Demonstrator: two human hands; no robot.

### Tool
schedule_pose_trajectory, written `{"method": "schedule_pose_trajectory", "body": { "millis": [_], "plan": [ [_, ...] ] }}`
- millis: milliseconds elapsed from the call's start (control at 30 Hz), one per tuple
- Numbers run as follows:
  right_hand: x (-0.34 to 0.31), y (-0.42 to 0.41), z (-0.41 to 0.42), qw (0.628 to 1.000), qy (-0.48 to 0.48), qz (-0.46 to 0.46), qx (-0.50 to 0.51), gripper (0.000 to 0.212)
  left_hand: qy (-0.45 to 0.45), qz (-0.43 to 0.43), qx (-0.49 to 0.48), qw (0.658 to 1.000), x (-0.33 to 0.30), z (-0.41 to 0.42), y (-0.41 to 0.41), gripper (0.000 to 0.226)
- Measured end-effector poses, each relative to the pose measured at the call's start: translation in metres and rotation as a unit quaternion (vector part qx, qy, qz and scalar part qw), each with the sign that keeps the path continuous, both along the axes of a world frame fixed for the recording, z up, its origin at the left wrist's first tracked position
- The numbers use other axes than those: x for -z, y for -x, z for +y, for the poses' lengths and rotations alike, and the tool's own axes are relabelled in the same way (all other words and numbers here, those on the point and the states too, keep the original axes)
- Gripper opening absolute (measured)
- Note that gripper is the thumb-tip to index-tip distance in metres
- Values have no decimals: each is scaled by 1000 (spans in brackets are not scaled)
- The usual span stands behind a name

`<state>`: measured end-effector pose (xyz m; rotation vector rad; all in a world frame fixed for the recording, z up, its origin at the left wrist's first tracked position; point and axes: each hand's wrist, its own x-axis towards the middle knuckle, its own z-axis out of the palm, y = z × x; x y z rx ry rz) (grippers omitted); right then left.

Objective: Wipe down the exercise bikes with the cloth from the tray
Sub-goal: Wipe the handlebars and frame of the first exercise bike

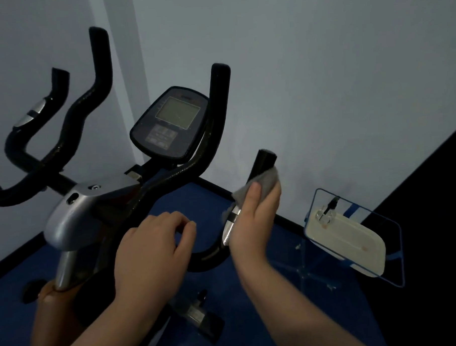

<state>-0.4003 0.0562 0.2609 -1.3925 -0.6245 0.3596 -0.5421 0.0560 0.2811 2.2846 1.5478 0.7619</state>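
Wiping is in progress on the exercise bike [97, 204]. At 7 o'clock, the left hand [151, 244] hovers, fingers loosely curled, empty. At 3 o'clock, right hand [252, 221] fingers clamp the grey cloth [264, 181] around the handlebar grip [264, 162]. Next: slide downward. White tray [347, 242] at 4 o'clock.

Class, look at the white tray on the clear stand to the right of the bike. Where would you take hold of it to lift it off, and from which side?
Probably grip the white tray by its long outer rim, coming from above on the near side. It lies flat and shallow on the clear stand, with a small clip-like item at its far end, so the bare near edge looks easiest.
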Motion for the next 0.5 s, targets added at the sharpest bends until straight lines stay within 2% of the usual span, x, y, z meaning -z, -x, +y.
{"method": "schedule_pose_trajectory", "body": {
  "millis": [133, 200, 267, 367, 433, 500],
  "plan": [
    [-26, -24, 21, 995, 32, -97, 3, 44, -5, 14, 2, 1000, -1, 2, -2, 23],
    [-35, -29, 26, 990, 19, -137, 32, 45, -9, 15, -1, 1000, 0, 2, -1, 24],
    [-21, -16, 15, 986, 19, -160, 47, 52, -7, 2, -7, 1000, 1, 0, -1, 23],
    [4, 10, -11, 980, 24, -197, -2, 57, -15, -4, -4, 1000, 2, 1, -1, 22],
    [8, 2, -14, 939, 56, -338, -27, 55, -25, -8, -4, 1000, 3, 4, -1, 21],
    [-2, -22, -9, 872, 100, -475, -58, 43, -35, -15, -9, 999, 4, 4, -1, 19]
  ]
}}
